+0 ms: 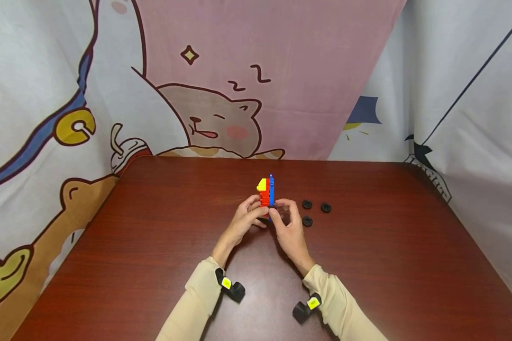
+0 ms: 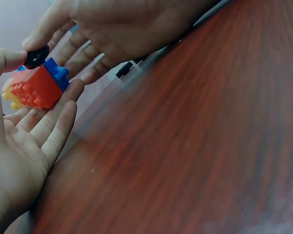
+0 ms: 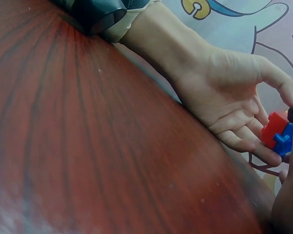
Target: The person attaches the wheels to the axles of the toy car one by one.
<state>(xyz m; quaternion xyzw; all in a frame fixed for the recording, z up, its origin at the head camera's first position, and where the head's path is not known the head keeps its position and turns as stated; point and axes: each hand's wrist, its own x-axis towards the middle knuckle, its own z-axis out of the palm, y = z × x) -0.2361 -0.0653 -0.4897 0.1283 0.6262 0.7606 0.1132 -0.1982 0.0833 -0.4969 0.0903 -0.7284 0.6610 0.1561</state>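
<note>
A small toy-brick build in red and yellow (image 1: 263, 189), with a blue strip (image 1: 271, 188) along its right side, stands up between the two hands. My left hand (image 1: 240, 219) holds it from the left, its fingers beneath the red bricks (image 2: 43, 87) in the left wrist view. A black toy wheel (image 2: 37, 57) lies against the top of the build. My right hand (image 1: 291, 232) pinches this wheel, and the left thumb is close beside it. The fingers partly cover the lower end of the build in the head view. Only a corner of it shows in the right wrist view.
Three loose black wheels (image 1: 307, 221) lie on the brown wooden table (image 1: 153, 246), just right of the right hand. Behind the table hangs a cloth (image 1: 307, 85) with cartoon animals. Each forearm carries a black wrist camera (image 1: 237, 291).
</note>
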